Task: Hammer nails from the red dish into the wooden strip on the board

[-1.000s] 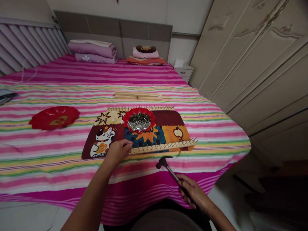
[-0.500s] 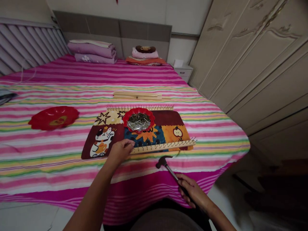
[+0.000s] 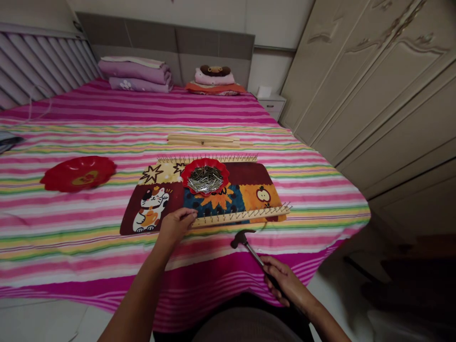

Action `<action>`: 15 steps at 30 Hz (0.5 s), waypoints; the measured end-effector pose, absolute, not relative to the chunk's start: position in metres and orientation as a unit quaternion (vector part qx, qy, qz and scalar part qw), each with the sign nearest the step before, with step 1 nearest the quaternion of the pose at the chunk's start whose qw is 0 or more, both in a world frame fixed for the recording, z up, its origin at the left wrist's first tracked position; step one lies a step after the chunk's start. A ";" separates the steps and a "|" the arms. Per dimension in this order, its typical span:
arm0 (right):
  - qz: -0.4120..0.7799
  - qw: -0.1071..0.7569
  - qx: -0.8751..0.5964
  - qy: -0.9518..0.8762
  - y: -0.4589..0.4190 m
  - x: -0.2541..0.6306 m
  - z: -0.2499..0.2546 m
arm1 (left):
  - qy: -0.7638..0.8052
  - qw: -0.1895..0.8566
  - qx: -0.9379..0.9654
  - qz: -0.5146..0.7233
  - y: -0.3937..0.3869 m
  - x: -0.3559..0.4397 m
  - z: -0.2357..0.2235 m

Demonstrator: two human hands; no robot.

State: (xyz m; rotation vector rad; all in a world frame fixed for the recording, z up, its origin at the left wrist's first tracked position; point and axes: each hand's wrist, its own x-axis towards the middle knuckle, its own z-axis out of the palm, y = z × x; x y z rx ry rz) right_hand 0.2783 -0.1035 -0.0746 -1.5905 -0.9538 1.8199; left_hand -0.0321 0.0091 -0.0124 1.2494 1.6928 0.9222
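Note:
My left hand (image 3: 177, 225) is at the left end of a wooden strip (image 3: 231, 218), with thumb and forefinger pinched together. Whatever lies between those fingertips is too small to make out. Along the strip stands a row of nails, some leaning. In my right hand (image 3: 280, 280) is a claw hammer (image 3: 251, 249), gripped by its dark handle, its head low in front of the strip and apart from it. Beyond the strip, a red scalloped dish (image 3: 185, 176) full of loose nails (image 3: 205, 179) rests on a patterned mat (image 3: 176, 202) with a cat picture.
A second nailed strip (image 3: 213, 159) lies along the mat's far edge, with bare wooden strips (image 3: 199, 139) behind it. A red plate (image 3: 78, 173) is on the striped bedspread (image 3: 81, 218) at left. Folded bedding (image 3: 138, 76) sits by the headboard; a wardrobe (image 3: 370, 95) stands right.
My left hand has shifted very slightly left and its pinched fingers have tilted a little at the strip's end. The right hand and hammer look unmoved.

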 end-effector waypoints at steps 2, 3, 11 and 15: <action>0.674 0.267 -0.591 -0.353 -0.103 0.279 -0.076 | 0.675 0.410 0.490 0.370 0.008 -0.032 -0.012; 0.674 0.266 -0.592 -0.353 -0.103 0.279 -0.076 | 0.675 0.408 0.492 0.369 0.008 -0.031 -0.011; 0.670 0.261 -0.597 -0.357 -0.103 0.279 -0.075 | 0.676 0.332 0.564 0.338 0.006 -0.032 -0.014; 0.664 0.258 -0.601 -0.363 -0.103 0.277 -0.073 | 0.673 0.306 0.590 0.325 0.005 -0.031 -0.013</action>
